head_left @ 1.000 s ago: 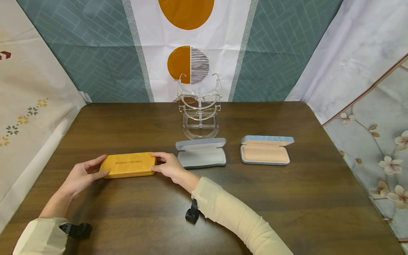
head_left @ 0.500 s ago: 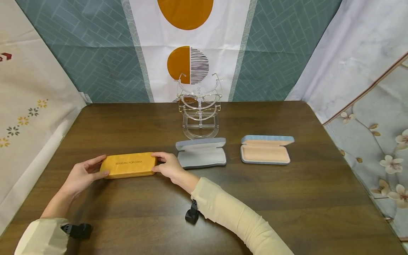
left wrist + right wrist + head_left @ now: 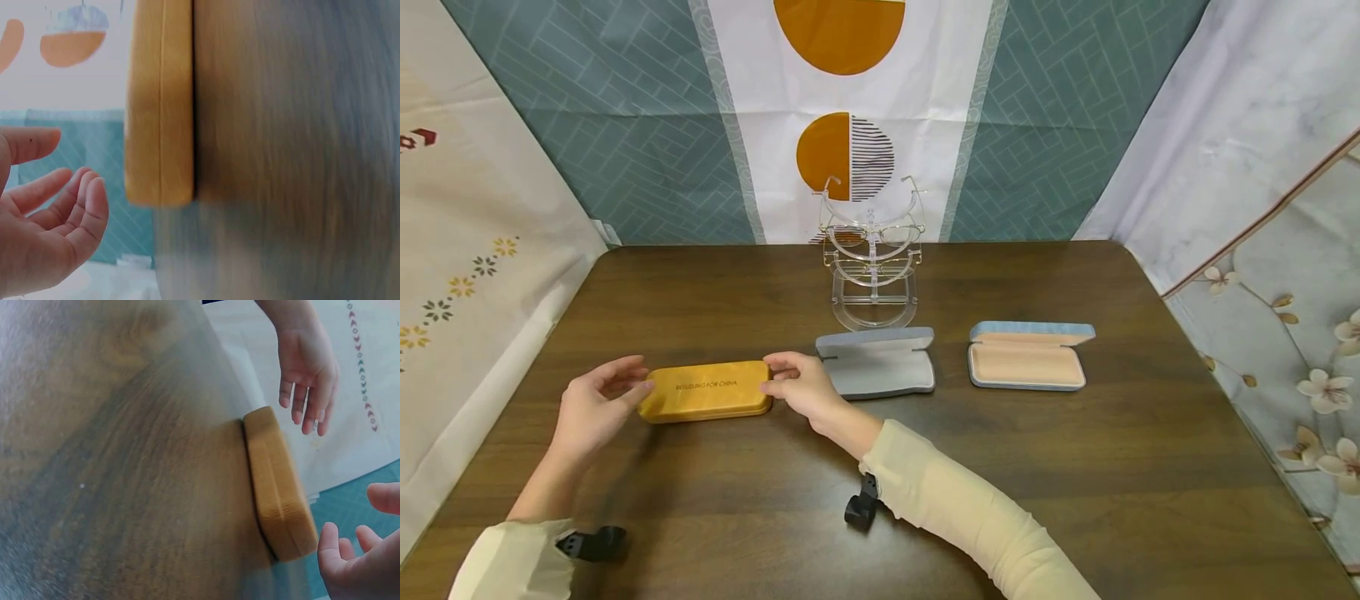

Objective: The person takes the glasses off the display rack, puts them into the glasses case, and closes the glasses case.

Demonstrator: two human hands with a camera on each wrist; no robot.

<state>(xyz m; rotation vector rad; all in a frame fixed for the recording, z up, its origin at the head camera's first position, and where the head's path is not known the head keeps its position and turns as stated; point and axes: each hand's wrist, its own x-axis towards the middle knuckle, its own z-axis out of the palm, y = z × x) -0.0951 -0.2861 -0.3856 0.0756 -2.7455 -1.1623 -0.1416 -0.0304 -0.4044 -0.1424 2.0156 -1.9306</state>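
A yellow glasses case (image 3: 707,392) with dark lettering on its lid lies closed on the left part of the table. My left hand (image 3: 591,408) hovers just off its left end, fingers loosely bent; the left wrist view shows a gap between that hand (image 3: 50,231) and the case (image 3: 159,112). At the opposite end, my right hand (image 3: 805,390) is held close to the corner. Thumb and fingers of the right hand (image 3: 365,556) are spread apart beside the case (image 3: 281,487) in the right wrist view, without gripping it.
A grey glasses case (image 3: 880,373) stands open beside my right hand. Farther right is an open blue case (image 3: 1026,365) with a peach lining. Behind them, a clear display stand (image 3: 874,283) carries wire-framed glasses (image 3: 898,235). Patterned cloths hang around the wooden table (image 3: 1000,475).
Both hands held the ends of the yellow case before. My left hand has let go and drawn slightly away; my right fingers have loosened. The case stays in place, and the head view shifts slightly.
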